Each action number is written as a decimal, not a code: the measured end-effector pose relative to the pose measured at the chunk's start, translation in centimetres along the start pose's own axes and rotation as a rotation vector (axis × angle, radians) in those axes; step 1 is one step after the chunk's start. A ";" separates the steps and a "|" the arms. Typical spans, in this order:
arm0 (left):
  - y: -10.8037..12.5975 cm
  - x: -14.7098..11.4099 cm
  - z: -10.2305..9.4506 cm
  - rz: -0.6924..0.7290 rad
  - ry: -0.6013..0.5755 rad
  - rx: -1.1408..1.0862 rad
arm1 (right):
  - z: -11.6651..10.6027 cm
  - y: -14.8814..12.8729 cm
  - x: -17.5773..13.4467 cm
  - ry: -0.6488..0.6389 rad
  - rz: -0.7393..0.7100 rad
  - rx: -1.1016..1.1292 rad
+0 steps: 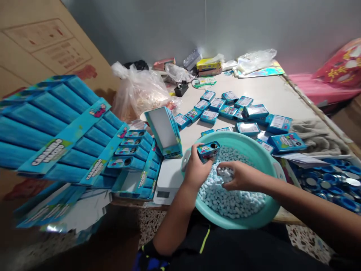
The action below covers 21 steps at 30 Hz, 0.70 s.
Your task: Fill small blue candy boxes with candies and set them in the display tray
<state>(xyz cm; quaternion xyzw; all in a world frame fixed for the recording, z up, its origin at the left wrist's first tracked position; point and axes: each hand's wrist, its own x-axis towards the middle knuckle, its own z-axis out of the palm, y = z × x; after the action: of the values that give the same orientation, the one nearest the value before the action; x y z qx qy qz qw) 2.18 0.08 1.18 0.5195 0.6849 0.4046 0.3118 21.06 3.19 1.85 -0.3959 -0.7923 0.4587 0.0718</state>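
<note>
My left hand is closed around a small blue candy box, tilted above the left side of a turquoise basin. A dark round hole shows in the box's top end. Inside the basin lies a heap of small pale blue candies. My right hand is cupped just over the heap, with candies gathered between its thumb and fingers. The two hands are close together but apart. Left of the basin is a white scale.
Several blue boxes lie scattered behind the basin. Display cartons packed with boxes are stacked at the left. A tray of blue round caps and a grey cloth are at the right. Plastic bags stand farther back.
</note>
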 end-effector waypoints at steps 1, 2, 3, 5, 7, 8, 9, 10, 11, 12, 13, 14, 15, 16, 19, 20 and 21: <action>0.0 0.1 0.0 0.003 -0.028 0.012 | -0.6 0.0 -0.6 0.037 0.010 0.044; -0.1 0.2 0.0 0.015 -0.054 0.018 | -1.1 0.0 -1.0 0.080 0.015 0.107; -0.2 0.3 0.0 0.031 -0.078 0.018 | -1.6 -0.1 -1.4 0.126 0.012 0.179; -0.5 0.6 0.1 0.055 -0.128 0.000 | -2.5 -0.4 -1.6 0.240 -0.026 0.324; -0.8 0.7 0.2 0.066 -0.181 -0.032 | -3.2 -0.9 -1.2 0.388 -0.091 0.447; -0.9 0.7 0.2 0.072 -0.209 -0.044 | -3.5 -1.1 -0.8 0.455 -0.120 0.503; -0.9 0.7 0.2 0.079 -0.235 -0.049 | -3.6 -1.3 -0.4 0.509 -0.145 0.562; -0.9 0.7 0.2 0.091 -0.262 -0.045 | -3.7 -1.5 0.1 0.545 -0.169 0.624; -0.9 0.6 0.1 0.104 -0.287 -0.036 | -3.6 -1.6 0.6 0.565 -0.191 0.685; -0.8 0.6 0.1 0.115 -0.313 -0.026 | -3.4 -1.6 1.0 0.579 -0.211 0.741; -0.7 0.5 0.0 0.126 -0.337 -0.019 | -3.2 -1.6 1.4 0.592 -0.230 0.789; -0.5 0.4 -0.1 0.136 -0.360 -0.017 | -2.8 -1.5 1.8 0.604 -0.247 0.831; -0.4 0.4 -0.1 0.145 -0.380 -0.016 | -2.5 -1.4 2.1 0.614 -0.257 0.868; -0.3 0.3 -0.2 0.155 -0.398 -0.017 | -2.1 -1.3 2.2 0.622 -0.257 0.903; 0.1 0.3 -0.2 0.186 -0.436 -0.013 | -1.3 -0.9 2.4 0.644 -0.225 0.993; 0.2 0.3 -0.2 0.189 -0.441 -0.010 | -1.1 -0.8 2.3 0.649 -0.213 1.013; 0.2 0.3 -0.2 0.186 -0.442 -0.008 | -1.0 -0.8 2.3 0.647 -0.203 1.031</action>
<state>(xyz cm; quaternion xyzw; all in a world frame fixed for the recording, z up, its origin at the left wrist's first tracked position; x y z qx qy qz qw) 2.04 0.32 1.46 0.6551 0.5477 0.3108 0.4174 19.59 5.26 2.46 -0.3518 -0.4406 0.6301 0.5340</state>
